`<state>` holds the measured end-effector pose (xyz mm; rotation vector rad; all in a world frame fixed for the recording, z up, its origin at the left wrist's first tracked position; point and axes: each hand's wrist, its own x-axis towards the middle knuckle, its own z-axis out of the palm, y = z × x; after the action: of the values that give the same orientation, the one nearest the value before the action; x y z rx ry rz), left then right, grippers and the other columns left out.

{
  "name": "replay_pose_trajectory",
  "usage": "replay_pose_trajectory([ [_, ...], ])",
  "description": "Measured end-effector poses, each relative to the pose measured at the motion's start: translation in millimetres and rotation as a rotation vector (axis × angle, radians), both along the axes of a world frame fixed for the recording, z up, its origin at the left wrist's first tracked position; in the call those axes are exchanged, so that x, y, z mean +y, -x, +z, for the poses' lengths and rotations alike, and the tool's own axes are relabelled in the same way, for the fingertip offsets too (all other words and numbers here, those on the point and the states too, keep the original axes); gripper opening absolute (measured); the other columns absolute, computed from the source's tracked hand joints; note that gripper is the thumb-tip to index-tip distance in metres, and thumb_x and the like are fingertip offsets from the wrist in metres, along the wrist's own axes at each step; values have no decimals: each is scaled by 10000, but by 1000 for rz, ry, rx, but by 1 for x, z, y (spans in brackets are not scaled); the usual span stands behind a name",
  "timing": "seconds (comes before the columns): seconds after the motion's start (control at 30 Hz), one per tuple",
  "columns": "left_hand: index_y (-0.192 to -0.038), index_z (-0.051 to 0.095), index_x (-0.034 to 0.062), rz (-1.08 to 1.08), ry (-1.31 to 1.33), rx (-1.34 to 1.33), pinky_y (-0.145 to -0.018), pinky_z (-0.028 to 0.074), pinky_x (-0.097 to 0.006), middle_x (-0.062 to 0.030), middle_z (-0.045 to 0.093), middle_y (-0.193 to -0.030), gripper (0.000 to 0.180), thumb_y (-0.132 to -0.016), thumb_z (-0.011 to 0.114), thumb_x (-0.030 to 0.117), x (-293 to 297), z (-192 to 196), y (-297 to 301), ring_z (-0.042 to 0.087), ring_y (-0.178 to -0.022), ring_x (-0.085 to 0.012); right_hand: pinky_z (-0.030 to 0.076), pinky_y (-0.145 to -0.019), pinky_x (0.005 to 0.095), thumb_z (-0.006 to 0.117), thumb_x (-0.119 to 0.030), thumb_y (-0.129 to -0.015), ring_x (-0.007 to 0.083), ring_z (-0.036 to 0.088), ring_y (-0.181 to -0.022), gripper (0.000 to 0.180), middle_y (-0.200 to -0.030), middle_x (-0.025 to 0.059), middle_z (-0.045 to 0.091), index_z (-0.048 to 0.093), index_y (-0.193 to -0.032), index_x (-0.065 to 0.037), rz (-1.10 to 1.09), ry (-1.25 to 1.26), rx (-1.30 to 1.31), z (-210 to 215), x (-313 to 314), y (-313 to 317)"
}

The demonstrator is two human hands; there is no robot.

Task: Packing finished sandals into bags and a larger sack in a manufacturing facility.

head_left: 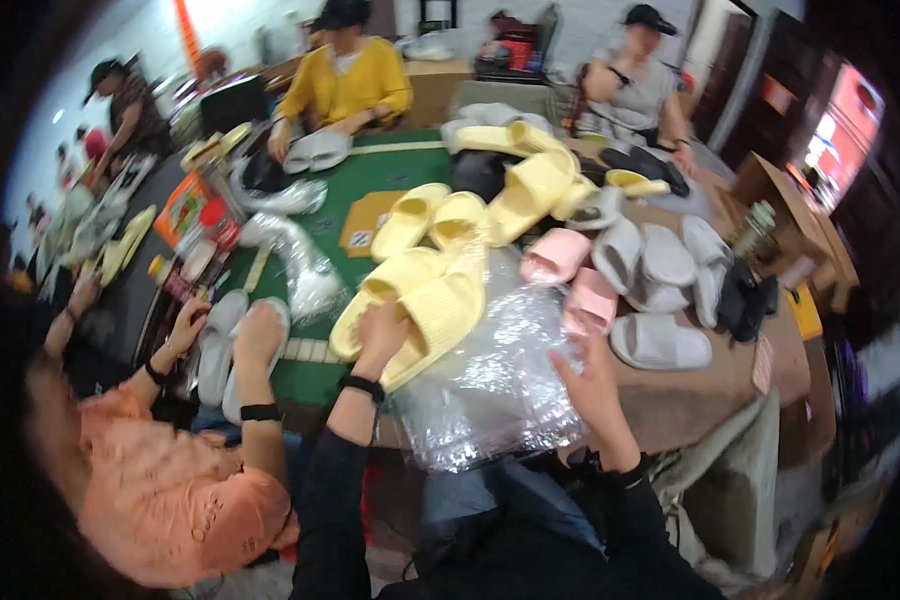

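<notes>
My left hand (pixel 378 338) is closed on a pair of pale yellow slippers (pixel 448 318) lying side by side at the middle of the table, its fingertips partly hidden by them. To the right, my right hand (pixel 598 390) is open, thumb apart from the fingers, at the edge of a stack of clear plastic bags (pixel 490 400). Just beyond its fingertips lies a pink slipper (pixel 590 303), with another pink slipper (pixel 555 256) behind it. More yellow slippers (pixel 410 220) are piled farther back.
White slippers (pixel 660 342) and black slippers (pixel 745 300) cover the right side. At my left, a co-worker in an orange shirt (pixel 180 470) handles grey slippers (pixel 217 345). A person in yellow (pixel 355 85) and another in grey (pixel 635 85) sit across. A cardboard box (pixel 795 215) stands right.
</notes>
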<state>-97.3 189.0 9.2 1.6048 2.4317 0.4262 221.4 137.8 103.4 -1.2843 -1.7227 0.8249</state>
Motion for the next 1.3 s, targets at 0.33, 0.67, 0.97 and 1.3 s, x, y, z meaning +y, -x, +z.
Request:
replay_pose_trajectory([
  [0.33,-985,648,79,-8,-604,-22,-737,481,-437,-118,570,-970,272,-727,583,22,-40,18,-18,572,-861,-344,294,-1083,406,711,-290,-826,356,392,-1306,780,-1392,254,419,313,-1400,59,80,62,-189,-64,96,-3],
  [0.67,-1028,562,-29,110,-872,-399,-723,476,-406,-192,494,-1092,330,-711,517,-109,-132,75,-37,561,-862,-375,335,-1060,425,790,-323,-725,388,393,-1300,918,-1399,276,400,299,-1432,-4,-90,-187,-496,-87,140,-12],
  [0.97,-1116,560,-41,134,-926,-485,-805,496,-356,-179,500,-1169,378,-743,555,-106,-152,48,-25,569,-991,-345,354,-1051,422,788,-439,-685,373,420,-1287,922,-1412,206,434,376,-1410,-46,-97,-20,-708,-39,113,56],
  [1.3,-1070,585,-79,354,-895,-1096,-495,527,-208,-51,444,-1146,176,-913,513,-43,-166,47,-29,603,-701,-94,430,-924,383,760,-358,-723,367,578,-1097,482,-1223,246,576,649,-1010,15,186,274,-240,-72,173,10],
])
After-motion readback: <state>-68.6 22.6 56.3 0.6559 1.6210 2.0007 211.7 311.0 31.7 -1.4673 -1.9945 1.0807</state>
